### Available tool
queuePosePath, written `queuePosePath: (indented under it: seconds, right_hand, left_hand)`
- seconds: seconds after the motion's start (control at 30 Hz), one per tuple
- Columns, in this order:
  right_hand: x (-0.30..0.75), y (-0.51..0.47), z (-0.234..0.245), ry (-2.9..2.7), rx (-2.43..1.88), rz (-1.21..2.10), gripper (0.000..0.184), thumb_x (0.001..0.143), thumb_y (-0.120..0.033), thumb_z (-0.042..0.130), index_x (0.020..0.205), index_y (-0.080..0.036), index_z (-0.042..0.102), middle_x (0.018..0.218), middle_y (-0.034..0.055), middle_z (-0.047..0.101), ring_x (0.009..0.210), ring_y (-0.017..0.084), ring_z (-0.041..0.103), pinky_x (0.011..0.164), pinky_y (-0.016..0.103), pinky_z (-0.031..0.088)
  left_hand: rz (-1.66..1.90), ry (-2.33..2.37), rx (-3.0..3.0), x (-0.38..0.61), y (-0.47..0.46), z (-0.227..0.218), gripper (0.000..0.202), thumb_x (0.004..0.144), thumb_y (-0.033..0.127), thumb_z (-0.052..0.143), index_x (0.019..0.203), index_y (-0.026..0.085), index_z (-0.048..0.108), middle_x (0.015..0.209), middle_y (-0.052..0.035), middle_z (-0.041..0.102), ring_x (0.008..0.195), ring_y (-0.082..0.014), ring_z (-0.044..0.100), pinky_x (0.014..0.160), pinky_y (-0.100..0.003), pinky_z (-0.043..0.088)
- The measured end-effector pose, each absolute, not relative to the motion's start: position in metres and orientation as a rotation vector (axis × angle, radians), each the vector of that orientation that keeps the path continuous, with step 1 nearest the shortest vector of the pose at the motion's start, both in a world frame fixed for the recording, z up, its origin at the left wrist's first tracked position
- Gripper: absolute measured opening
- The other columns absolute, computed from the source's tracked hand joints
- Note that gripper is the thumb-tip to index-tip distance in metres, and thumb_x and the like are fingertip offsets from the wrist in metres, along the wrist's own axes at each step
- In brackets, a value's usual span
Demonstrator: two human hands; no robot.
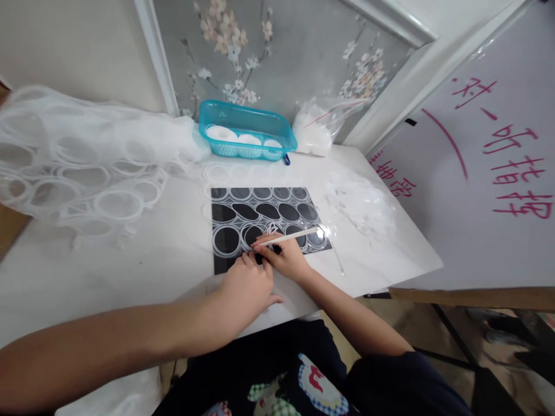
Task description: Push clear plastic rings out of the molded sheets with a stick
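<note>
A black mat lies on the white table, covered by sheer white fabric with ring patterns. My right hand grips a thin white stick-like tool that points right over the mat's near edge. My left hand presses on the fabric at the mat's front edge, its fingers touching the right hand. The tool's tip under my fingers is hidden.
A blue plastic basket with white round pieces stands at the table's back. A clear bag of white material sits beside it. Loose white cut pieces lie at right. A whiteboard with red writing leans at right.
</note>
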State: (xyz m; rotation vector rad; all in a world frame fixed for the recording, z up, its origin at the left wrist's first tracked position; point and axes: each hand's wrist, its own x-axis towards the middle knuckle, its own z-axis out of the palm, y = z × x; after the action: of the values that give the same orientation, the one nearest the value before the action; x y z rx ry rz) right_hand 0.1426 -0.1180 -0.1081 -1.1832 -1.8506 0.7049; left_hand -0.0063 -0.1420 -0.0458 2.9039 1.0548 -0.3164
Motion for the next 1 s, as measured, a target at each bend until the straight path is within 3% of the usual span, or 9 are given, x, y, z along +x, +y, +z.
queuePosePath:
  seconds: [0.37, 0.53, 0.63, 0.7, 0.77, 0.87, 1.0]
  right_hand:
    - [0.143, -0.129, -0.117, -2.073, -1.116, 0.554, 0.022, 0.094, -0.022, 0.052, 0.096, -0.027, 0.073, 0.102, 0.0021, 0.077, 0.113, 0.023, 0.068, 0.107, 0.044, 0.049]
    - [0.167, -0.086, -0.093, -2.069, -1.150, 0.434, 0.015, 0.088, -0.029, 0.061, 0.095, -0.025, 0.073, 0.100, 0.0033, 0.077, 0.099, 0.021, 0.071, 0.100, 0.037, 0.053]
    - [0.190, -0.040, -0.062, -1.719, -1.345, 0.228, 0.030, 0.095, -0.031, 0.045, 0.094, -0.018, 0.072, 0.096, 0.0074, 0.076, 0.100, 0.022, 0.069, 0.093, 0.039, 0.054]
    - [0.196, -0.025, -0.049, -1.545, -1.380, 0.137, 0.036, 0.097, -0.030, 0.039, 0.092, -0.015, 0.071, 0.096, 0.0090, 0.075, 0.100, 0.023, 0.068, 0.092, 0.041, 0.053]
    - [0.188, -0.028, -0.049, -1.424, -1.387, 0.162, 0.028, 0.094, -0.030, 0.047, 0.088, -0.017, 0.072, 0.094, 0.0072, 0.076, 0.093, 0.022, 0.070, 0.088, 0.038, 0.054]
    - [0.159, -0.051, -0.067, -1.485, -1.339, 0.410, 0.016, 0.088, -0.028, 0.059, 0.085, -0.020, 0.073, 0.089, 0.0044, 0.077, 0.085, 0.020, 0.071, 0.080, 0.033, 0.056]
    - [0.120, -0.078, -0.092, -1.816, -1.128, 0.715, 0.014, 0.089, -0.024, 0.061, 0.083, -0.023, 0.074, 0.089, 0.0031, 0.077, 0.089, 0.021, 0.071, 0.085, 0.036, 0.056]
  left_hand:
    - [-0.422, 0.918, 2.908, -0.010, -0.134, -0.038, 0.077, 0.077, 0.065, 0.067, 0.117, -0.001, 0.068, 0.110, -0.0302, 0.068, 0.097, -0.0388, 0.068, 0.079, -0.041, 0.052]
    - [-0.448, 0.729, 2.868, -0.017, -0.112, -0.026, 0.051, 0.085, 0.060, 0.062, 0.084, 0.011, 0.076, 0.083, -0.0156, 0.074, 0.075, -0.0272, 0.068, 0.064, -0.031, 0.048]
    - [-0.427, 0.669, 2.847, -0.023, -0.104, -0.023, 0.049, 0.086, 0.059, 0.060, 0.077, 0.013, 0.076, 0.077, -0.0133, 0.073, 0.073, -0.0255, 0.067, 0.062, -0.030, 0.047]
    - [-0.362, 0.687, 2.865, -0.027, -0.107, -0.027, 0.047, 0.083, 0.059, 0.064, 0.080, 0.014, 0.077, 0.081, -0.0139, 0.074, 0.079, -0.0271, 0.068, 0.065, -0.031, 0.048]
    - [-0.263, 0.730, 2.915, -0.030, -0.118, -0.035, 0.047, 0.077, 0.059, 0.070, 0.088, 0.015, 0.078, 0.090, -0.0155, 0.075, 0.088, -0.0297, 0.069, 0.069, -0.033, 0.049]
    - [-0.151, 0.840, 2.981, -0.034, -0.138, -0.046, 0.063, 0.068, 0.061, 0.077, 0.106, 0.011, 0.075, 0.105, -0.0210, 0.073, 0.095, -0.0323, 0.068, 0.074, -0.035, 0.050]
    - [-0.069, 0.879, 3.019, -0.047, -0.148, -0.054, 0.075, 0.069, 0.062, 0.076, 0.116, 0.005, 0.070, 0.116, -0.0254, 0.068, 0.098, -0.0340, 0.068, 0.083, -0.039, 0.050]
